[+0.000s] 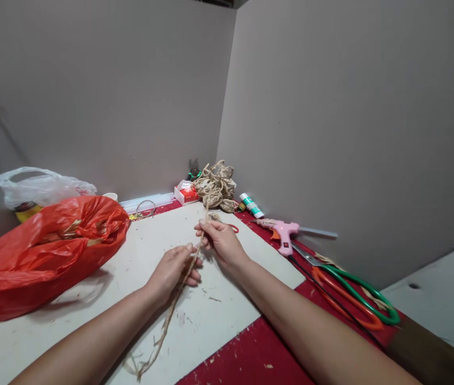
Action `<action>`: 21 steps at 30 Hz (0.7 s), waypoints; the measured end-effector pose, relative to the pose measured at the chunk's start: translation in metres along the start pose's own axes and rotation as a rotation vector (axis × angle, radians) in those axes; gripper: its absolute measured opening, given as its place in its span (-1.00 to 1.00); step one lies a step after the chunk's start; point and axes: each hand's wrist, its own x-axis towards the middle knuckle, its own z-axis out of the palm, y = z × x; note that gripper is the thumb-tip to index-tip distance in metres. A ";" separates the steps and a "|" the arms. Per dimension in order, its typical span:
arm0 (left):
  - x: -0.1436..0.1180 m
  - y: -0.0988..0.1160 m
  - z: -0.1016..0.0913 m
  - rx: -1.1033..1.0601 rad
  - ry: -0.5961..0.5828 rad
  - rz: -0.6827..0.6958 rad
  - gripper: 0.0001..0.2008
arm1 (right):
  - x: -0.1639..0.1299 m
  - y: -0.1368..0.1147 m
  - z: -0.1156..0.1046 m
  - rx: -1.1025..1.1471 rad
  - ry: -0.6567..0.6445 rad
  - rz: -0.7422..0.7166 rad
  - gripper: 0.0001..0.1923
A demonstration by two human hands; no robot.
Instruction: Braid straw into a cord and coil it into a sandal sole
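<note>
— What do we have in our hands?

— Our left hand (172,270) is closed around a length of jute twine (178,291), pinching it between thumb and fingers. Our right hand (219,240) grips the same twine a little farther up, fingers curled over it, so the cord runs tight between the two.

— And where does the twine go from there?

— Below our left hand it trails down across the white board (158,235) toward us and ends in a frayed tail near the board's front edge. Above our right hand it leads back to a tangled bundle of jute pieces (215,186) in the corner where the walls meet.

— What else do we see on the table (251,347)?

— On our left lies a red plastic bag (46,248) with straw-coloured strands showing inside, and behind it a white plastic bag (40,187). Beside the bundle sits a small red and white box (186,193). On our right are a green and white tube (251,206), a pink glue gun (285,232), and scissors with green and orange handles (351,291), all well apart from our hands.
</note>
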 end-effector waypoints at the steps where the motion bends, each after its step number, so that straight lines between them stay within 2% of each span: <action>1: 0.003 0.003 -0.003 -0.019 0.043 0.057 -0.60 | -0.004 0.002 0.003 -0.050 -0.060 0.012 -0.63; 5: 0.010 0.010 -0.013 -0.034 0.098 0.272 -0.64 | -0.023 0.012 0.017 -0.258 -0.310 0.072 -0.58; 9: 0.014 0.008 -0.020 -0.048 0.118 0.280 -0.65 | -0.034 0.015 0.027 -0.391 -0.427 0.072 -0.58; 11: 0.016 0.006 -0.023 -0.098 0.145 0.275 -0.66 | -0.031 0.011 0.025 -0.488 -0.436 0.018 -0.58; 13: 0.019 0.004 -0.026 -0.129 0.188 0.250 -0.66 | -0.021 0.001 0.013 -0.646 -0.342 -0.121 -0.60; 15: 0.022 0.002 -0.029 -0.129 0.218 0.211 -0.65 | -0.007 -0.013 -0.006 -0.832 -0.094 -0.294 -0.70; 16: 0.023 0.001 -0.030 -0.126 0.220 0.197 -0.65 | 0.001 -0.021 -0.018 -0.935 0.007 -0.327 -0.75; 17: 0.024 0.000 -0.030 -0.122 0.213 0.189 -0.64 | 0.009 -0.027 -0.030 -1.073 0.087 -0.312 -0.78; 19: 0.025 -0.002 -0.031 -0.114 0.186 0.190 -0.62 | 0.023 -0.037 -0.054 -1.451 0.141 -0.130 -0.81; 21: 0.027 -0.004 -0.031 -0.105 0.167 0.195 -0.60 | 0.034 -0.040 -0.072 -1.546 0.133 -0.034 -0.81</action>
